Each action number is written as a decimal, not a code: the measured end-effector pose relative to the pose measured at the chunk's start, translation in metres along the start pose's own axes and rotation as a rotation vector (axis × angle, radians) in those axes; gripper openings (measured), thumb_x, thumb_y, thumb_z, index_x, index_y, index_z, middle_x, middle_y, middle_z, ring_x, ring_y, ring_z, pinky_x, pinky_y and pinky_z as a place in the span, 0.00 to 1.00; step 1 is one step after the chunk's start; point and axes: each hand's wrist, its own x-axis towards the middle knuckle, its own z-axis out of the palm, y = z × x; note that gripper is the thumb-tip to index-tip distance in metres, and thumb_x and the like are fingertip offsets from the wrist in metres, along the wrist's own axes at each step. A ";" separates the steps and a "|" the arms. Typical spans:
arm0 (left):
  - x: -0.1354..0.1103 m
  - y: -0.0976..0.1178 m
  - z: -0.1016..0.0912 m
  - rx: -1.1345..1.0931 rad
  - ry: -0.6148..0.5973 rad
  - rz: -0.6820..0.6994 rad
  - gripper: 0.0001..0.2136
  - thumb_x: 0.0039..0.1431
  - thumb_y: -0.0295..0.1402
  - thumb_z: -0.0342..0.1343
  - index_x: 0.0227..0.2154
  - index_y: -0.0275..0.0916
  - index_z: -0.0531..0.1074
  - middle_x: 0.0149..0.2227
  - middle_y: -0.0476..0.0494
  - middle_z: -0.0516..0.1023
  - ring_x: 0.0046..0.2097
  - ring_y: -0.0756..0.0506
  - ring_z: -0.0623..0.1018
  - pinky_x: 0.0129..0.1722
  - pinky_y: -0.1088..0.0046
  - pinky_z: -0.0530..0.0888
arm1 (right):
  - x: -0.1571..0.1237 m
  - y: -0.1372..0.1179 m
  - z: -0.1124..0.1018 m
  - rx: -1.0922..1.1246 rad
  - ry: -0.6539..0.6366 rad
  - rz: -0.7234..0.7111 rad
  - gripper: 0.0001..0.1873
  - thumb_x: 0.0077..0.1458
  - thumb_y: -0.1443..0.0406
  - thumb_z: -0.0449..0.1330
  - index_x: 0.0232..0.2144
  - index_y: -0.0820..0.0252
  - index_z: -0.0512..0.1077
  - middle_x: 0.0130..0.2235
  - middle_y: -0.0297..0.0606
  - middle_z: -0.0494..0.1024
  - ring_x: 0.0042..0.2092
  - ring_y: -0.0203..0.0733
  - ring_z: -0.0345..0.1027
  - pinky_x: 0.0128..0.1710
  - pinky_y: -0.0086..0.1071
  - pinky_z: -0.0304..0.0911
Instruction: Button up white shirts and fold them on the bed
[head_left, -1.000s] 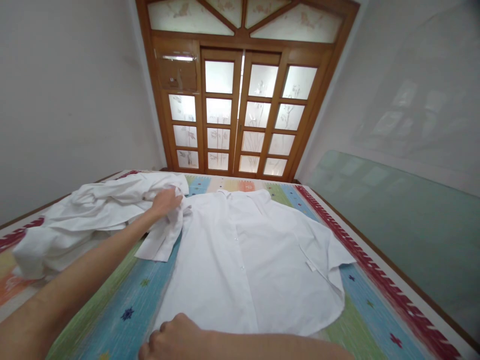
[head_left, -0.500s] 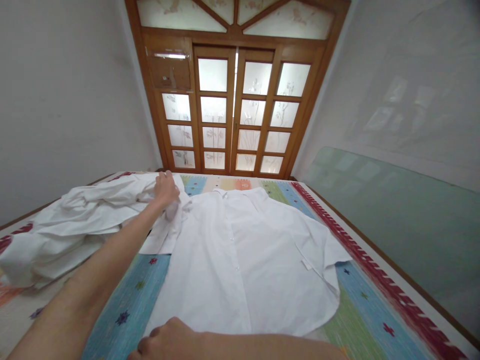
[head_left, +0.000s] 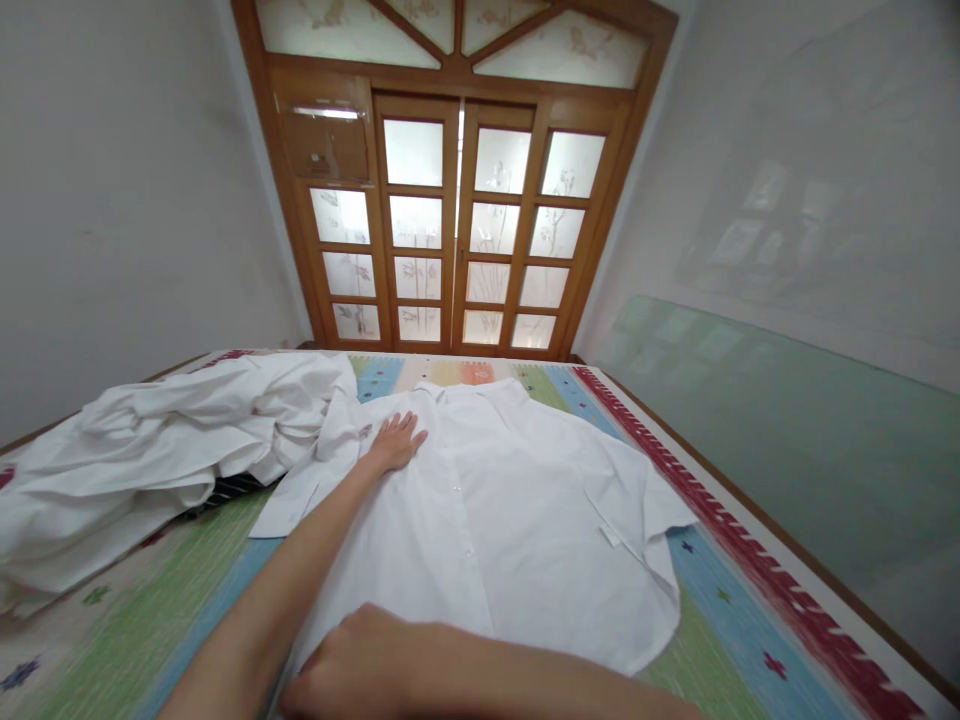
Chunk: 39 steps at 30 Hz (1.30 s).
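Note:
A white short-sleeved button-up shirt (head_left: 525, 510) lies front up, its collar toward the doors. My left hand (head_left: 400, 440) rests flat on the shirt's left shoulder area, fingers apart. Across the lower part of the shirt reaches my right forearm. At the shirt's lower left edge, my right hand (head_left: 356, 660) is curled closed on the fabric, its fingertips mostly hidden. To the left sits a heap of crumpled white cloth (head_left: 172, 430), with a dark striped piece (head_left: 232, 488) showing beneath it.
A multicoloured striped cover (head_left: 705, 655) with small star patterns lies under the clothes. Wood-framed glass doors (head_left: 459, 230) stand at the far end. A pale green panel (head_left: 787, 430) leans along the right wall, and a plain wall (head_left: 112, 200) rises on the left.
My left hand has moved from the left sleeve and cloth heap onto the shirt, fingers now spread. The left sleeve lies out flatter. My right hand has shifted slightly up and right.

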 end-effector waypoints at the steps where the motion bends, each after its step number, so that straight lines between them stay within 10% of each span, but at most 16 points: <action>1: -0.002 0.000 0.003 0.007 0.014 -0.007 0.29 0.67 0.46 0.31 0.64 0.33 0.53 0.68 0.33 0.50 0.69 0.35 0.49 0.63 0.52 0.50 | -0.008 0.014 -0.008 -0.033 0.089 0.093 0.20 0.60 0.50 0.52 0.29 0.57 0.73 0.28 0.35 0.79 0.30 0.41 0.73 0.26 0.30 0.63; 8: -0.004 -0.001 0.007 0.029 0.057 -0.021 0.29 0.68 0.45 0.29 0.65 0.34 0.52 0.68 0.38 0.52 0.69 0.39 0.49 0.65 0.55 0.49 | -0.099 0.161 -0.038 -0.252 0.595 0.782 0.12 0.62 0.64 0.54 0.44 0.64 0.72 0.49 0.49 0.75 0.52 0.45 0.66 0.53 0.38 0.60; 15: -0.003 -0.001 0.007 0.002 0.056 -0.023 0.30 0.67 0.46 0.29 0.65 0.35 0.53 0.68 0.39 0.52 0.69 0.39 0.49 0.65 0.55 0.48 | -0.164 0.210 0.010 -0.295 0.537 0.949 0.28 0.65 0.57 0.46 0.61 0.66 0.61 0.65 0.50 0.59 0.66 0.55 0.49 0.62 0.48 0.46; 27: -0.005 0.010 0.007 -0.047 0.139 -0.174 0.23 0.68 0.38 0.36 0.62 0.38 0.59 0.66 0.41 0.57 0.67 0.41 0.55 0.65 0.53 0.50 | -0.110 0.202 -0.014 0.014 0.889 0.826 0.08 0.52 0.71 0.56 0.32 0.61 0.74 0.35 0.39 0.76 0.41 0.42 0.66 0.44 0.34 0.60; 39: -0.030 0.004 0.007 0.068 0.294 -0.254 0.21 0.66 0.32 0.38 0.56 0.33 0.66 0.62 0.33 0.65 0.64 0.38 0.62 0.62 0.55 0.56 | -0.040 0.264 -0.061 0.747 1.014 1.033 0.15 0.50 0.70 0.57 0.43 0.58 0.68 0.41 0.38 0.77 0.36 0.37 0.71 0.35 0.29 0.67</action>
